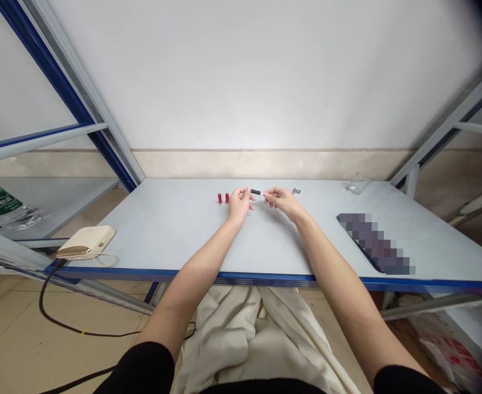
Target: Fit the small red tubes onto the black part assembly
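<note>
From my distant place, I see through the head camera two bare hands that meet above the middle of the long light-grey table with a blue front edge (162,241). The left hand (240,202) has its thumb and forefinger closed on a short black cylinder (256,191), while its other fingers are loosely bent and spread a little below. This cylinder is lying nearly level between the two hands, toward the rear part of the table. The right hand (282,201) has thumb and forefinger pinched together at the small pale end piece (261,193) of the cylinder; whether this piece is separate, I cannot tell. Just beside the left hand, on its outer side, I find two small red cylinders (220,198), upright and near each other. Behind the right hand lies a little group of shiny silver metal pieces (296,191), too small for me to identify. Farther right I notice a clear glass cup (358,185), and nearer to the front a dark flat phone with a blurred screen (372,243). At the left front corner rests a white box-shaped device with a golden side (89,241).
</note>
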`<move>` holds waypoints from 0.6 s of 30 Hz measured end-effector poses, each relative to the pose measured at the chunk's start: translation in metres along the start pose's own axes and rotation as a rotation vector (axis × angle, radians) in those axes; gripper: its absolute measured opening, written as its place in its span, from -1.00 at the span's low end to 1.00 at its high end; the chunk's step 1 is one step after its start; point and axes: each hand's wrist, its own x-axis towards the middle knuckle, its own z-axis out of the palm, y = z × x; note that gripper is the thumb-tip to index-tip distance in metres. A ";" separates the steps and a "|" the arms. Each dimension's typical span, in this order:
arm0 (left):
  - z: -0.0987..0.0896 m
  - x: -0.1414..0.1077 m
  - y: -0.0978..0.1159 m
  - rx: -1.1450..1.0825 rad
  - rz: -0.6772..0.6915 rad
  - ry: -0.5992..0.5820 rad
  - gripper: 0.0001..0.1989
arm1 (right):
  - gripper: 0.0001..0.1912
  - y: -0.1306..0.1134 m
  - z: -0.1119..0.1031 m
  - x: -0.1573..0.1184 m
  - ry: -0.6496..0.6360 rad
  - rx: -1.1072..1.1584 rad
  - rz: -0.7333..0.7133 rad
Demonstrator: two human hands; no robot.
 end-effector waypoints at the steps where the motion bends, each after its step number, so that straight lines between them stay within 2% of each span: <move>1: 0.000 0.000 0.000 0.000 0.001 -0.003 -0.78 | -0.74 0.001 0.000 0.000 -0.010 -0.015 -0.014; 5: -0.003 0.003 0.000 0.019 0.007 0.058 -0.76 | -0.73 0.005 -0.002 0.003 -0.038 -0.062 -0.029; 8: -0.004 0.005 0.001 0.008 0.018 0.117 -0.75 | -0.74 0.006 -0.003 0.004 0.023 -0.073 -0.004; 11: -0.003 0.003 0.003 -0.011 0.011 0.069 -0.76 | -0.70 0.006 -0.002 0.004 0.080 -0.052 -0.022; 13: -0.002 -0.001 0.005 -0.017 0.001 0.012 -0.76 | -0.67 0.006 -0.001 0.004 0.073 -0.036 -0.054; 18: 0.001 -0.005 0.006 -0.015 -0.009 -0.061 -0.75 | -0.63 0.006 0.004 0.002 -0.059 -0.089 -0.107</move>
